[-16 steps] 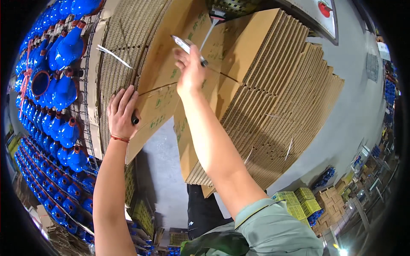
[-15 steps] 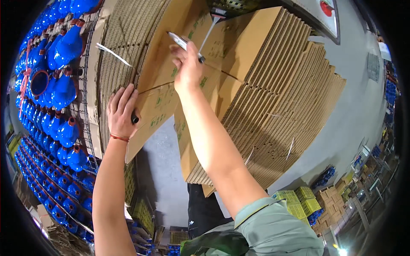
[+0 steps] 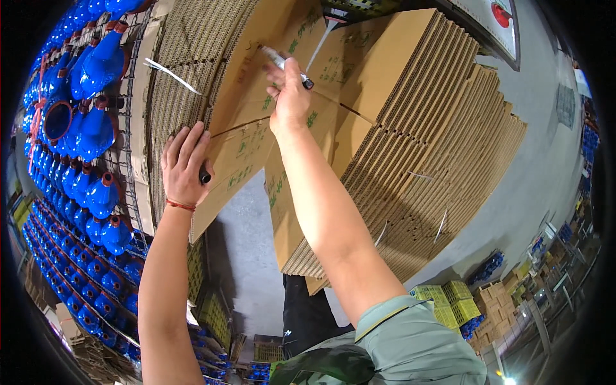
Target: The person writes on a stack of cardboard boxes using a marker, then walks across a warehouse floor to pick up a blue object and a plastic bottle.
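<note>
Head view has, upper centre, the right hand (image 3: 292,96) curled around a marker (image 3: 274,58) over cardboard (image 3: 236,146), which could shift and skew its line if the half-open left hand (image 3: 185,165), clasping a black cap (image 3: 205,174), slips.

- Left hand (image 3: 186,170): back uppermost, fingers close together, slightly bent, pointing forward.
- Left forearm (image 3: 168,276): reaching nearly straight forward.
- Right hand (image 3: 291,96): farther forward, fingers curled in a grip, partly blurred.
- Right arm (image 3: 314,199): slanting forward and leftward, elbow slightly bent.
</note>
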A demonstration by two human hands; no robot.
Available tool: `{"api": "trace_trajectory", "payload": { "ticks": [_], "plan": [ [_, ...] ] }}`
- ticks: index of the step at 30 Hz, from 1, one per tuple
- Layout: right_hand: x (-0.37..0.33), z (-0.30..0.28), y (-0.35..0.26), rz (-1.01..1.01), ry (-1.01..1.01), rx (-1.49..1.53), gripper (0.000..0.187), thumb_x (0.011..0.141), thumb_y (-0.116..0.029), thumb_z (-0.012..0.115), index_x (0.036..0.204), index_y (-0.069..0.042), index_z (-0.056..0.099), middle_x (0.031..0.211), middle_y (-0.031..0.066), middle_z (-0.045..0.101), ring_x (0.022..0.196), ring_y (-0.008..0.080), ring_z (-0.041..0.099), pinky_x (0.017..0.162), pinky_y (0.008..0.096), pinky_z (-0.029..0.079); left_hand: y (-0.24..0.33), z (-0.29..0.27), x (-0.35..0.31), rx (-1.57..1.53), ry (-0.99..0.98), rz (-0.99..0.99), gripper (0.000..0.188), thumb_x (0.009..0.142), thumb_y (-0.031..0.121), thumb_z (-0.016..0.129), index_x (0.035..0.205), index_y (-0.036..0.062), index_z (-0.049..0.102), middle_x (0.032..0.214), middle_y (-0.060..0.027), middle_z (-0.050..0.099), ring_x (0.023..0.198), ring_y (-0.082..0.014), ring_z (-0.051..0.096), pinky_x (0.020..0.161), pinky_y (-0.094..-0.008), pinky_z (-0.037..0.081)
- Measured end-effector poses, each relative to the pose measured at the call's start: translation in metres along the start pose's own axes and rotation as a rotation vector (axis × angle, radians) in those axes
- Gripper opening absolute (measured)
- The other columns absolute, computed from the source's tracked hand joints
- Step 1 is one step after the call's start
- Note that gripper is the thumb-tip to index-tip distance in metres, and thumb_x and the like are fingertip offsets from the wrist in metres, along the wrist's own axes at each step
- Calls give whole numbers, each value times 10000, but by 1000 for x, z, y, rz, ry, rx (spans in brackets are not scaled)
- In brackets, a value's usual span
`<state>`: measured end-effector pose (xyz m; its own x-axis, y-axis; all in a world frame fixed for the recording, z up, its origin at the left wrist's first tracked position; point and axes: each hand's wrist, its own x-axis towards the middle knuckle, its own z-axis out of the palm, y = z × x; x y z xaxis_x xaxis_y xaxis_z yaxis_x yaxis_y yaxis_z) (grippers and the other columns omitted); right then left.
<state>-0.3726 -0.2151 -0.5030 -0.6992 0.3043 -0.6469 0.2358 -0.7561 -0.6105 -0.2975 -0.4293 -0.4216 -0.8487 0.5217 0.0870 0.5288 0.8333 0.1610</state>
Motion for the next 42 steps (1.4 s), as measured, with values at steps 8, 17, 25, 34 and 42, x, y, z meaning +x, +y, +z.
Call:
{"api": "trace_trajectory", "payload": {
  "ticks": [8, 17, 25, 34, 42],
  "plan": [
    [-6, 52, -11, -659, -113, -556, 379, 877, -275, 762, 1135, -108, 540, 991, 45, 563, 926, 205, 556, 795, 360, 422, 3, -4, 5, -49, -32, 5, 540, 803, 144, 616, 1337, 67, 599, 1459, -103, 524, 1353, -331, 459, 1145, -481, 329],
    [-44, -18, -79, -1046, 121, -1267, 347, 788, -80, 720, 1106, -109, 585, 939, 78, 592, 939, 259, 562, 835, 412, 402, -3, -10, -8, -48, -53, -25, 510, 856, 235, 614, 1341, 74, 609, 1475, -91, 512, 1362, -327, 449, 1146, -496, 323],
    [-39, 7, -24, -196, -188, 83, 377, 993, -299, 611, 1275, -51, 639, 908, 63, 722, 753, 83, 583, 685, 238, 431, -1, -1, -2, -35, -41, -1, 498, 819, 248, 632, 1291, 94, 652, 1481, -85, 499, 1370, -315, 430, 1161, -485, 310],
    [-4, 21, 6, 51, -150, 209, 295, 998, -347, 561, 1197, -147, 648, 985, -7, 713, 878, 66, 617, 666, 241, 415, 1, -6, 3, -24, -55, 4, 437, 864, 290, 609, 1245, 88, 680, 1473, -84, 505, 1348, -315, 447, 1152, -478, 314],
    [10, 20, 13, 40, 42, 84, 287, 1008, -378, 568, 1151, -139, 638, 946, 2, 710, 836, 70, 614, 691, 249, 437, 0, -5, 3, -18, -51, 16, 454, 853, 291, 613, 1256, 92, 676, 1471, -83, 507, 1353, -311, 444, 1154, -474, 312]
  ]
}}
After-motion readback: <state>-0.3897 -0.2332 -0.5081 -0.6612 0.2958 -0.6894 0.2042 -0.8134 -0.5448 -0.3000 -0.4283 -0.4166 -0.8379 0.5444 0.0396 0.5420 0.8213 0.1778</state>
